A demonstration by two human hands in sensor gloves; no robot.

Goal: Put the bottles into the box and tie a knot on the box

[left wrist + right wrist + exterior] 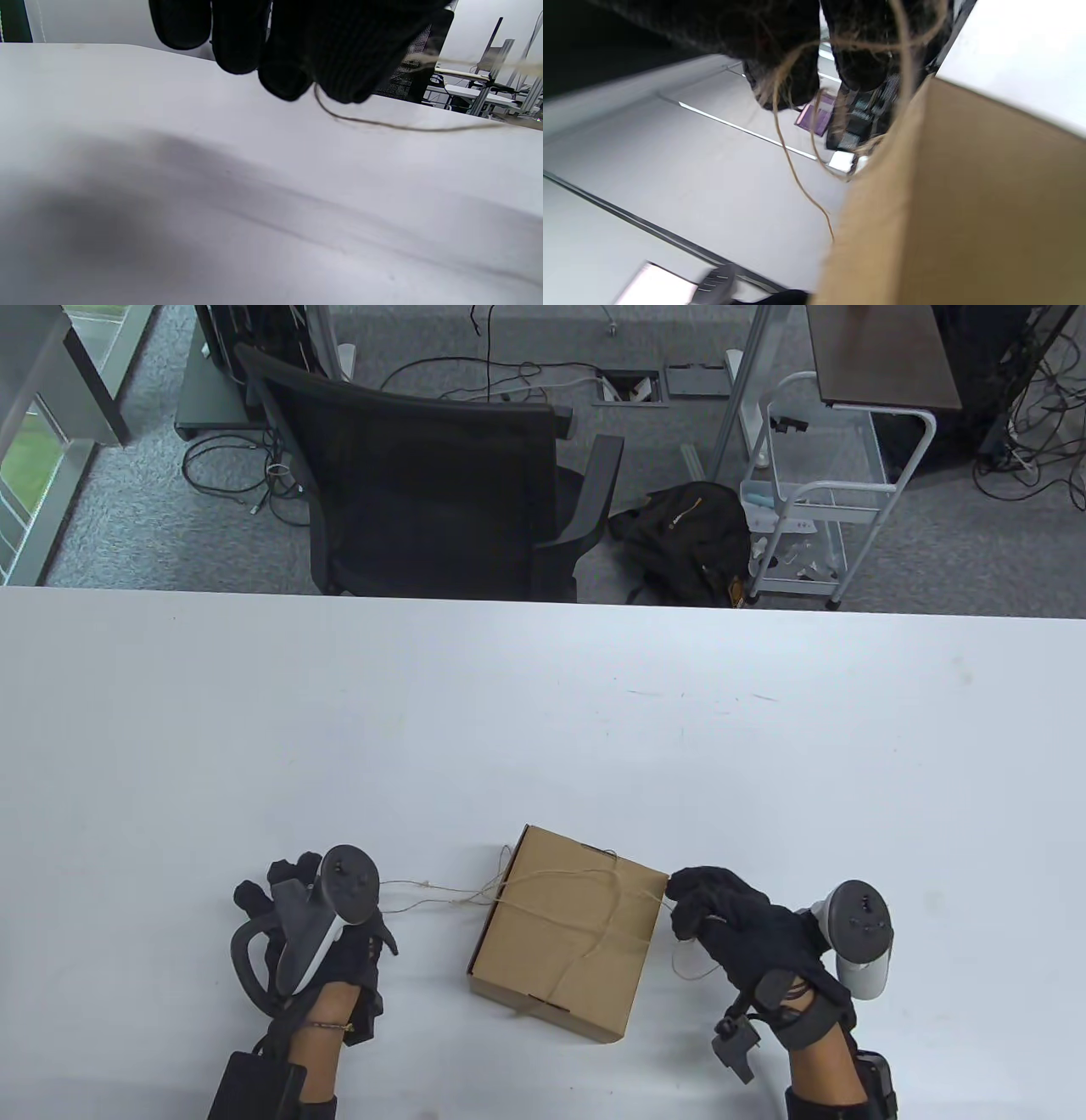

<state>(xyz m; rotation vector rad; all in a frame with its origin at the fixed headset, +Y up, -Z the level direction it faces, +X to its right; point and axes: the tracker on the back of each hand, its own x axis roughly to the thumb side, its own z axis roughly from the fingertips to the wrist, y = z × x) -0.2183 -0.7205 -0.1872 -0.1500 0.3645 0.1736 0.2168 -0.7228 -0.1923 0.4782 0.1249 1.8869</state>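
Observation:
A closed brown cardboard box (567,933) lies on the white table (543,729) near its front edge. Thin tan twine (585,899) runs across its lid and off both sides. My left hand (293,912) is left of the box, fingers curled, holding the twine end (382,123) that stretches to the box. My right hand (704,903) is at the box's right edge and pinches the other twine end (793,169); a loose loop hangs below it. The box wall (958,203) fills the right wrist view. No bottles are visible.
A black office chair (441,483) stands beyond the table's far edge, with a black backpack (687,534) and a white wire cart (806,492) on the floor to its right. Cables lie on the carpet.

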